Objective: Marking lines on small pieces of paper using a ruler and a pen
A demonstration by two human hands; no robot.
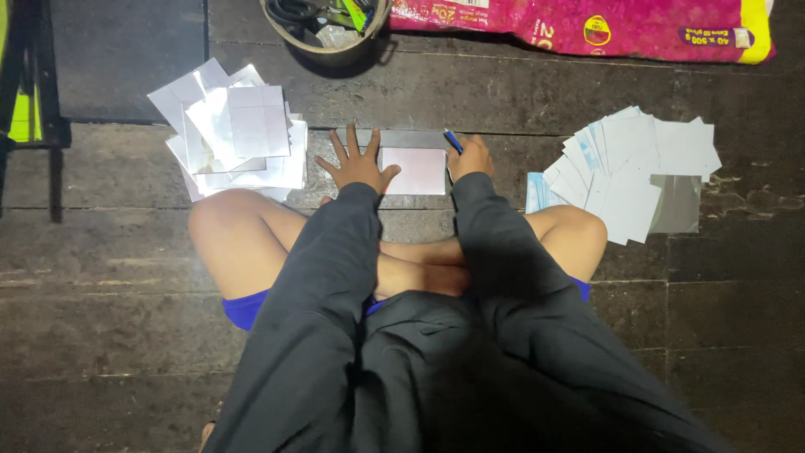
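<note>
Magenta plastic bag (587,25), long and flat, lies at far right on the dark floor; yellow end strip at its right edge, round yellow label (597,30) mid-face, small white label (741,38) near the yellow end.

My left hand (359,166) lies flat, palm down, fingers spread wide and pointing away from me, thumb angled out toward my right hand (470,158). The right is curled into a loose fist with the knuckles up, set just beside the left and level with it. Both arms reach forward from my body, nearly parallel, in dark long sleeves that cover the wrists. My bare knees splay out to either side below the hands, legs crossed.
</note>
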